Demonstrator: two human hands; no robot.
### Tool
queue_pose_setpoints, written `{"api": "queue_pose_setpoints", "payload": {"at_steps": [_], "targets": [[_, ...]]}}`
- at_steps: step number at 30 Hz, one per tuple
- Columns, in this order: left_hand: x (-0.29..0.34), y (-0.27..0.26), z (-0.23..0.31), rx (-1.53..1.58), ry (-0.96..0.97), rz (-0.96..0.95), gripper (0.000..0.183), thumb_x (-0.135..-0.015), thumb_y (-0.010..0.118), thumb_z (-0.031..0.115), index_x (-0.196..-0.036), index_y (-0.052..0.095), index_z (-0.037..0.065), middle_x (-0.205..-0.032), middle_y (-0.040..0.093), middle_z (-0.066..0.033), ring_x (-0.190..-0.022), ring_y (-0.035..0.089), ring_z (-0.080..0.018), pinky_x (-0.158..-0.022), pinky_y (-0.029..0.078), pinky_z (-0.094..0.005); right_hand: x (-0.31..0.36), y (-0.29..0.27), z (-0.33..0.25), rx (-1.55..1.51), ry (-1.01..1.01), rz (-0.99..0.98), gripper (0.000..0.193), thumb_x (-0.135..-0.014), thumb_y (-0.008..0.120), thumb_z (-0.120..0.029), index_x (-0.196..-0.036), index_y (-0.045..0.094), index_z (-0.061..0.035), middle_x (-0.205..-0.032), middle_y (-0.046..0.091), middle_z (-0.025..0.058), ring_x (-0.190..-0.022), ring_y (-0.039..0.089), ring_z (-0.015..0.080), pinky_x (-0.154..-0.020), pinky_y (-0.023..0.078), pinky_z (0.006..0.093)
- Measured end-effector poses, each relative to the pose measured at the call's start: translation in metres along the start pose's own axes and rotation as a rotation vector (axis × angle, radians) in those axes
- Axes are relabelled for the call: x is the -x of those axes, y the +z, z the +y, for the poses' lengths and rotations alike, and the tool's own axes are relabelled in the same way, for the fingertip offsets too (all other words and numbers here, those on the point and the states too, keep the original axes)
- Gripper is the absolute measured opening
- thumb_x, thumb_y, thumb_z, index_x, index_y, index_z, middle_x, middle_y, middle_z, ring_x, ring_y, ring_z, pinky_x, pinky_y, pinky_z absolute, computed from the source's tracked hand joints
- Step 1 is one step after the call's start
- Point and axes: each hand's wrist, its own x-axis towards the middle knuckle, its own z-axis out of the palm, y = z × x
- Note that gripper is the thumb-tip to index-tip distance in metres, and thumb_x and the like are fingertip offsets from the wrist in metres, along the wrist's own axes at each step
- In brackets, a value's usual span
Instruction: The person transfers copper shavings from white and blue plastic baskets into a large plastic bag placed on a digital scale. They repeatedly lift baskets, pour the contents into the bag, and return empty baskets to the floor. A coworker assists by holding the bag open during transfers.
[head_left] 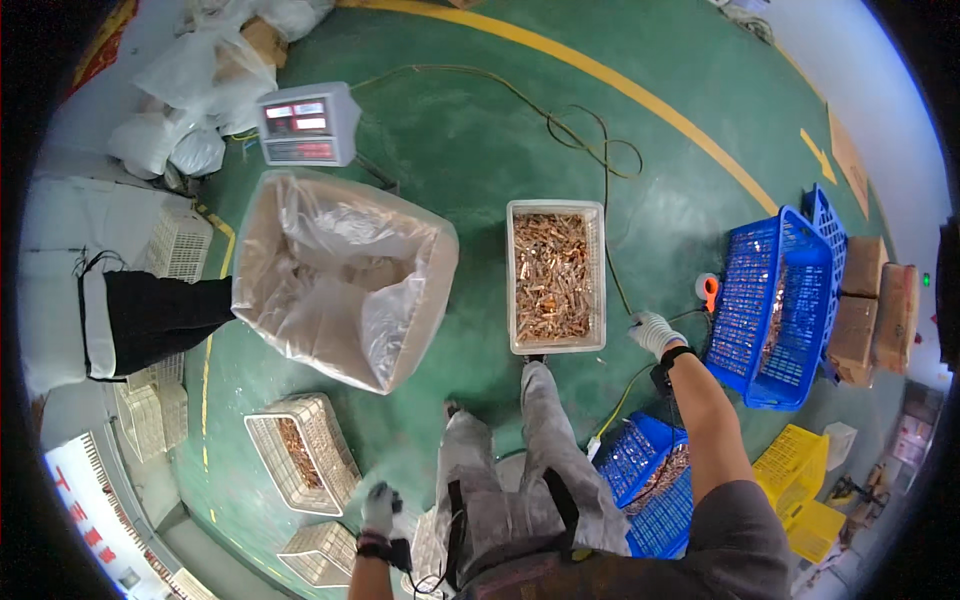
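i see, through the head camera, a white crate (556,348) filled with loose copper-coloured pieces (552,280) standing on the green floor (480,160), just ahead of the person's feet. the gloved right hand (656,334) is raised beside the crate's right side, apart from it, fingers loosely released with nothing visible in them. the gloved left hand (380,508) hangs low, near a pale basket (345,465); i cannot tell whether its fingers are clenched. to the crate's left stands a large bag-lined container (449,245). as i judge it, handling this crate well calls for both hands on opposite rims, kept level so pieces don't spill, and feet clear of the cable (450,68).
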Motion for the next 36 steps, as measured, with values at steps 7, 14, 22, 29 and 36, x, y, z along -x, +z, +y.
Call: {"api": "queue_pose_setpoints", "payload": {"at_steps": [7, 14, 22, 29, 36], "targets": [[-0.173, 0.245, 0.141, -0.612, 0.510, -0.420, 0.037, -0.093, 0.050, 0.026, -0.122, 0.055, 0.004, -0.106, 0.063, -0.0174, -0.095, 0.063, -0.0293, -0.081, 0.050, -0.0375, -0.081, 0.084, 0.065, -0.117, 0.224, -0.128, 0.076, -0.072, 0.077, -0.036, -0.133, 0.050, -0.0013, -0.127, 0.058, 0.0218, -0.119, 0.055, 0.0340, -0.101, 0.044, 0.0384], [-0.304, 0.482, 0.170, -0.868, 0.165, -0.380, 0.097, -0.078, 0.070, 0.044, -0.149, 0.021, 0.000, -0.148, 0.033, -0.0264, -0.137, 0.034, -0.0376, -0.112, 0.030, -0.0376, -0.149, 0.196, 0.052, -0.655, 0.269, 0.134, 0.049, -0.078, 0.072, -0.016, -0.122, 0.055, -0.0023, -0.113, 0.065, 0.0179, -0.105, 0.062, 0.0287, -0.090, 0.049, 0.0384], [-0.355, 0.503, 0.137, -1.009, 0.337, -0.188, 0.088, -0.082, 0.064, 0.035, -0.149, 0.019, -0.001, -0.146, 0.037, -0.0255, -0.134, 0.039, -0.0370, -0.111, 0.033, -0.0378, -0.181, 0.226, 0.041, -0.876, 0.277, 0.387, 0.036, -0.080, 0.058, -0.002, -0.116, 0.055, -0.0033, -0.093, 0.066, 0.0124, -0.082, 0.061, 0.0243, -0.075, 0.050, 0.0345], [-0.268, 0.465, 0.186, -0.934, 0.692, -0.125, 0.070, -0.078, 0.062, 0.034, -0.136, 0.041, 0.001, -0.118, 0.058, -0.0297, -0.107, 0.058, -0.0434, -0.093, 0.047, -0.0436, -0.103, 0.133, 0.020, -0.546, 0.186, 0.410, 0.024, -0.076, 0.065, -0.021, -0.090, 0.058, -0.0030, -0.082, 0.061, 0.0220, -0.080, 0.059, 0.0431, -0.070, 0.047, 0.0478], [-0.120, 0.363, 0.183, -0.898, 0.867, -0.072, 0.073, -0.075, 0.066, 0.033, -0.135, 0.041, -0.001, -0.116, 0.059, -0.0280, -0.104, 0.059, -0.0424, -0.092, 0.048, -0.0427, 0.055, 0.036, -0.019, -0.543, -0.070, 0.364, 0.022, -0.072, 0.060, -0.014, -0.090, 0.057, -0.0008, -0.084, 0.060, 0.0245, -0.081, 0.057, 0.0443, -0.070, 0.046, 0.0494]]}}
